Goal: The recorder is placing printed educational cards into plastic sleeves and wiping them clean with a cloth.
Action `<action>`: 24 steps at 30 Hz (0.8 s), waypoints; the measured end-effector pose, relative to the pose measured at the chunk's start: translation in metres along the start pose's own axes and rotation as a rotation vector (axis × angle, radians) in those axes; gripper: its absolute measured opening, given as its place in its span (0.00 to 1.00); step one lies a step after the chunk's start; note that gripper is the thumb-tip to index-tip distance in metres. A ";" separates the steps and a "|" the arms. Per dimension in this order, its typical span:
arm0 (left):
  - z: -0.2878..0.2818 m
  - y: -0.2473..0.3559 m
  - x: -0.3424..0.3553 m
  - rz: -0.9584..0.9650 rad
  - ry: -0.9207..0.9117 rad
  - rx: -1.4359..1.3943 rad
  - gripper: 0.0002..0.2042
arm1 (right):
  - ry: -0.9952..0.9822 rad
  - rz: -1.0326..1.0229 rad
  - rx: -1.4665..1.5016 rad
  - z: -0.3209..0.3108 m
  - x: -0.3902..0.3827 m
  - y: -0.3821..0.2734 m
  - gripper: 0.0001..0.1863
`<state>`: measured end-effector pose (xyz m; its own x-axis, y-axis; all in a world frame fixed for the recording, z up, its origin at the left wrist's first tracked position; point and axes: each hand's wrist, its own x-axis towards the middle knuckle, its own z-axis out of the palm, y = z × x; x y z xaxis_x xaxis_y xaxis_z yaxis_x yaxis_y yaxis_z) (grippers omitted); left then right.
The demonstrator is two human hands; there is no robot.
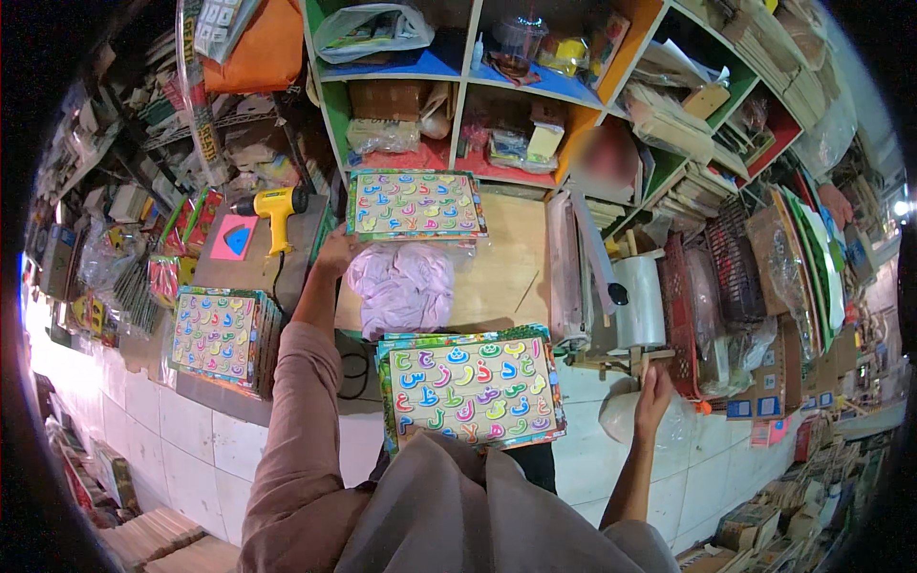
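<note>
At the far side of the table, my left hand (334,252) grips the near left corner of a letter puzzle board (415,203) with colourful raised letters; part of the fingers is hidden. A crumpled pale pink cloth (401,288) lies just below it. Out to the right, my right hand (654,390) has its fingers drawn together beside the wooden stand of a clear plastic film roll (639,304); what they hold, if anything, cannot be made out. Close to my body rests a stack of similar letter boards (473,390).
A yellow heat gun (275,212) and another letter-board stack (218,332) occupy the left side table. A long sealer-like device (583,263) stands at the table's right edge, near red crates (680,315). Cubby shelves (463,86) rise behind. A thin stick (526,291) lies on the table.
</note>
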<state>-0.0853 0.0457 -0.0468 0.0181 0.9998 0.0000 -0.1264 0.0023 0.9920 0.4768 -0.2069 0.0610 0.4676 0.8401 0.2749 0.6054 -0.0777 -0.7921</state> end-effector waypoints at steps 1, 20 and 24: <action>0.001 -0.004 0.006 -0.235 0.117 -0.425 0.19 | 0.017 0.128 -0.013 -0.004 -0.009 0.003 0.18; 0.035 -0.033 -0.032 0.082 0.665 1.018 0.41 | -0.133 -0.084 -0.070 0.014 -0.038 -0.041 0.13; 0.039 -0.060 -0.106 0.012 0.461 1.125 0.33 | -0.179 -0.082 0.018 0.030 -0.049 -0.056 0.11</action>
<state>-0.0409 -0.0612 -0.1012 -0.3603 0.9129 0.1917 0.8113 0.2052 0.5475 0.4009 -0.2281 0.0756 0.2944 0.9254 0.2386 0.6242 0.0029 -0.7813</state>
